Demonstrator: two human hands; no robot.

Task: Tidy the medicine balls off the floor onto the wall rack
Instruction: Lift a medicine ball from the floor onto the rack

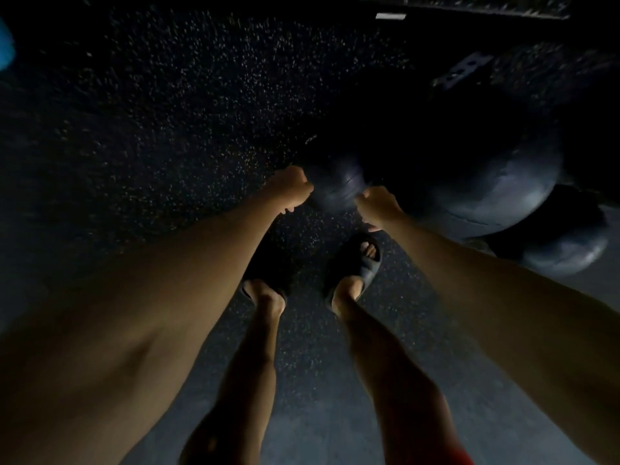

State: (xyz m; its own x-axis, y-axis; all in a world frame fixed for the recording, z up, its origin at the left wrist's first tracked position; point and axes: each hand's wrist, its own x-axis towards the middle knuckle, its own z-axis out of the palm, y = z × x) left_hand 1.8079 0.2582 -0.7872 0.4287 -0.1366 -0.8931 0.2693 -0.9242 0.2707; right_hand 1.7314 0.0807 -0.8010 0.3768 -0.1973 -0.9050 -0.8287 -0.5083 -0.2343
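A small dark medicine ball (337, 187) lies low over the speckled floor, straight ahead of my feet. My left hand (291, 189) is against its left side and my right hand (377, 204) against its right side, fingers curled round it. A much larger dark ball (500, 193) sits just to the right, and a further dark ball (570, 256) lies right of that, partly hidden. The scene is very dim, so fingertips and the small ball's far side are lost in shadow.
Black speckled rubber floor (167, 112) stretches ahead and left. My feet in dark slides (355, 263) stand just behind the small ball. A dark frame with a grey bracket (464, 70) stands at the upper right. Something blue (6, 41) shows at the left edge.
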